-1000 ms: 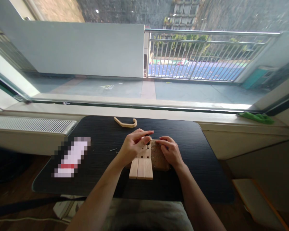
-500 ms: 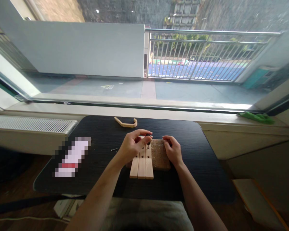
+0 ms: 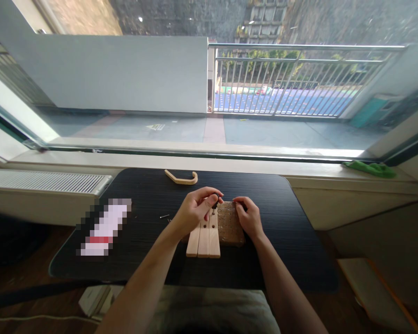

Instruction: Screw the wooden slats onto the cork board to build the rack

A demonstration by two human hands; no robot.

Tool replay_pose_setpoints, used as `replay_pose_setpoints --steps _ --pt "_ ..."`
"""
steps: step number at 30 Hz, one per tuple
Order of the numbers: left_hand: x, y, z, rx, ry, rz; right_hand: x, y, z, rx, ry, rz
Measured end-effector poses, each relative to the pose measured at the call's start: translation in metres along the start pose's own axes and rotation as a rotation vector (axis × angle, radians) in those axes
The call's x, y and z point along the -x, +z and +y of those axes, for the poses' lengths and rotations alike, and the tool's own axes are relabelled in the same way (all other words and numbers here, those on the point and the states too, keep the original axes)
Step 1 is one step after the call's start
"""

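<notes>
My left hand (image 3: 195, 209) is closed, pinching a small black knob (image 3: 215, 199) with a short metal shank that points down. The shank's tip is over a hole in the rightmost of three pale wooden slats (image 3: 204, 243); I cannot tell whether it has entered. The slats lie side by side, with round holes in them, across a speckled brown block (image 3: 230, 222). My right hand (image 3: 250, 217) is closed on the right edge of that block, fingers curled at its far corner and thumb against its side. My left fingers hide the slats' far ends.
A curved wooden hook-shaped piece (image 3: 181, 180) lies at the back of the black table (image 3: 278, 260). A small metal screw or pin (image 3: 164, 216) lies left of my left hand. A blurred pinkish item (image 3: 106, 225) is farther left. A green cloth (image 3: 369, 169) rests on the windowsill.
My left fingers have shifted slightly and the black knob now tilts differently, with more of its shank showing. My right hand keeps its place on the block.
</notes>
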State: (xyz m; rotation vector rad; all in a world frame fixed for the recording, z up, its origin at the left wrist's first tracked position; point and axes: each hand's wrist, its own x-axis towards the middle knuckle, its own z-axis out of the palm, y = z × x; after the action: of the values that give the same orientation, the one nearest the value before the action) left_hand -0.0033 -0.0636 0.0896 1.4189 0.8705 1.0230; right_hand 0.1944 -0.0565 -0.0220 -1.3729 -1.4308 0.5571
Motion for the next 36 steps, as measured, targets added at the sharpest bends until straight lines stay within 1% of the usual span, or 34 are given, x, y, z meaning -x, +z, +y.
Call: replay_pose_setpoints --steps 3,6,11,15,18,24,28,33,36 --pt "-0.001 0.002 0.001 0.04 -0.014 -0.02 0.0 0.0 0.0 0.0 -0.004 -0.004" --pt "-0.002 0.003 0.002 0.04 -0.013 -0.002 0.0 0.0 0.0 -0.001 -0.007 -0.003" --pt "-0.003 0.005 0.001 -0.041 -0.003 0.017 0.0 0.0 -0.001 -0.001 -0.011 0.004" --pt "-0.004 0.006 0.0 -0.146 0.01 -0.004 0.0 0.0 -0.002 -0.002 -0.013 0.004" --pt "-0.005 0.006 0.002 -0.194 0.03 0.008 0.0 0.0 -0.001 -0.002 -0.011 0.005" --pt "-0.003 0.002 0.002 -0.164 0.039 0.023 0.0 0.0 0.0 0.001 -0.015 -0.004" --pt "-0.001 0.001 0.0 -0.192 0.054 0.021 0.0 0.0 0.0 0.002 -0.011 0.0" --pt "0.001 -0.002 0.0 -0.351 0.105 0.113 0.0 0.001 0.001 0.001 0.004 0.02" --pt "0.002 -0.005 0.003 -0.422 0.147 0.132 0.001 0.001 0.001 0.001 0.012 0.028"
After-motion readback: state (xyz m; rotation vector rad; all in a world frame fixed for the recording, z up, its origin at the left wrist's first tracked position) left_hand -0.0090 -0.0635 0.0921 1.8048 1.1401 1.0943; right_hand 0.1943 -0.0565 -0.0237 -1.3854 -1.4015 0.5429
